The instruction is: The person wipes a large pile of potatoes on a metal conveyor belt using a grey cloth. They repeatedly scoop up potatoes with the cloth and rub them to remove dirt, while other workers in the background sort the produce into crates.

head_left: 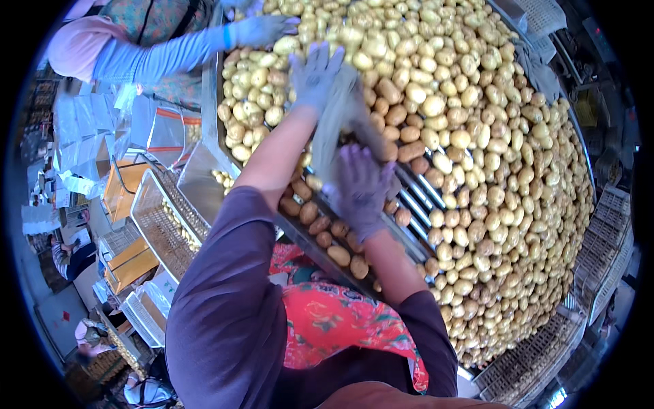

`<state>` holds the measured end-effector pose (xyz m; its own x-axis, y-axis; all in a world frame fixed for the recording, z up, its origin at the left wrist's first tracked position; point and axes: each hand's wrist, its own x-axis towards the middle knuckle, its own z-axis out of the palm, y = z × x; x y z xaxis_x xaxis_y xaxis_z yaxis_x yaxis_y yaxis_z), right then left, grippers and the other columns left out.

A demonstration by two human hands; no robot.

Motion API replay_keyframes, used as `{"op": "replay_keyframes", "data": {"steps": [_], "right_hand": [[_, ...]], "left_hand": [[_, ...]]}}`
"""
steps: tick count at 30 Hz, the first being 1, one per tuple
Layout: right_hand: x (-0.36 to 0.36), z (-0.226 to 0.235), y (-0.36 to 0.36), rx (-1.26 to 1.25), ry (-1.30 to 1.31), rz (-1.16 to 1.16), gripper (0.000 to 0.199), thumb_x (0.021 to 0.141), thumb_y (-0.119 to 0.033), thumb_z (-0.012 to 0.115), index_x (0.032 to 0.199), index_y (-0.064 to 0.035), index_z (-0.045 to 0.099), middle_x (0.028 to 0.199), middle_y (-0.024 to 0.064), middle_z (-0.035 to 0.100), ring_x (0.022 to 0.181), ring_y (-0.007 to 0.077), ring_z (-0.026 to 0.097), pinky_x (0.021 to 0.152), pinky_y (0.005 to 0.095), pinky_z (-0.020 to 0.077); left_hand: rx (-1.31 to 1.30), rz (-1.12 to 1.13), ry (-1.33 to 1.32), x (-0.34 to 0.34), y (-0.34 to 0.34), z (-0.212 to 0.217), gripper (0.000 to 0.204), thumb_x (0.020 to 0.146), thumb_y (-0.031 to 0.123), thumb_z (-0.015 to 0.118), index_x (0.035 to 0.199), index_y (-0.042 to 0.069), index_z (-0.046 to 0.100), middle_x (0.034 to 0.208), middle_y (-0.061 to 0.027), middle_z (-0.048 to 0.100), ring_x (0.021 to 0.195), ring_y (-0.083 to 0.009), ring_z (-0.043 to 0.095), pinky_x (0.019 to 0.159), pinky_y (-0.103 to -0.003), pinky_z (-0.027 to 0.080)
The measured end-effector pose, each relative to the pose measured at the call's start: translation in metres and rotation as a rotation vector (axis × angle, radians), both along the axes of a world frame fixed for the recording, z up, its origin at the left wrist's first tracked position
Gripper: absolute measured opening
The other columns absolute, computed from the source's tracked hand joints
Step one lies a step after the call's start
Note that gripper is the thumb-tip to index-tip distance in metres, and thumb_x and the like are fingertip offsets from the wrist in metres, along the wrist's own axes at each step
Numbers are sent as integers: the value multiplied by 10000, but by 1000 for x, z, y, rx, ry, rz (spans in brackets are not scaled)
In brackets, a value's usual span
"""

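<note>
My left hand, in a thin grey-purple glove, lies with its fingers stretched and spread over the potatoes. It touches the far end of a grey cloth, which is smeared by motion. Closer to me, my right hand, gloved alike and slightly blurred, has its fingers extended beside the cloth's near end. Both palms face down. Around them potatoes cover a sorting table, with bare metal rollers showing right of my right hand. Browner potatoes fill a trough along the near edge.
A co-worker's gloved hand reaches over the potatoes at the far left. Plastic crates stand left of the table, and more crates line its right side. A dark cloth hangs on the far right rim.
</note>
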<state>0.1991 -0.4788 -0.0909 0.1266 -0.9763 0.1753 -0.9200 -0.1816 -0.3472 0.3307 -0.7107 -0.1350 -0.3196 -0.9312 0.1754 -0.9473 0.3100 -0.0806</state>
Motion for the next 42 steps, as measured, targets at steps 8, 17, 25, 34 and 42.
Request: {"op": "replay_keyframes", "data": {"steps": [8,17,25,34,42], "right_hand": [[-71,17,89,39,-54,-8,638,755,-266,673,1354,-110,520,1215,98,598,1151,298,547,1091,571,280],[-73,44,30,72,-712,-25,503,844,-255,708,1285,-53,573,1207,138,634,1062,293,597,1009,461,401],[-22,20,-15,25,-615,-27,489,838,-276,699,1259,-54,587,993,133,658,906,315,625,882,433,471],[-101,33,27,44,-91,-145,685,755,-398,741,1353,-127,545,1250,108,558,1234,316,469,1086,620,203],[-107,66,12,-332,-17,-101,415,757,-447,741,1093,-208,700,1228,-42,628,1416,275,351,1081,722,68]], "left_hand": [[264,-402,249,22,163,21,656,885,253,535,1509,181,345,1496,-145,407,1385,-334,372,1166,-546,149],[172,-148,1233,22,71,86,455,836,79,662,1287,91,610,1169,-122,662,1033,-240,644,924,-349,504],[2,151,103,7,-48,7,673,943,361,457,1543,167,224,1590,-124,251,1478,-307,219,1157,-604,76],[91,-273,158,-28,39,8,677,868,233,583,1503,220,347,1536,-78,376,1461,-282,265,1174,-589,-18],[192,-148,170,-12,97,12,739,832,424,645,1496,260,365,1517,5,395,1457,-230,263,1152,-621,3]]}}
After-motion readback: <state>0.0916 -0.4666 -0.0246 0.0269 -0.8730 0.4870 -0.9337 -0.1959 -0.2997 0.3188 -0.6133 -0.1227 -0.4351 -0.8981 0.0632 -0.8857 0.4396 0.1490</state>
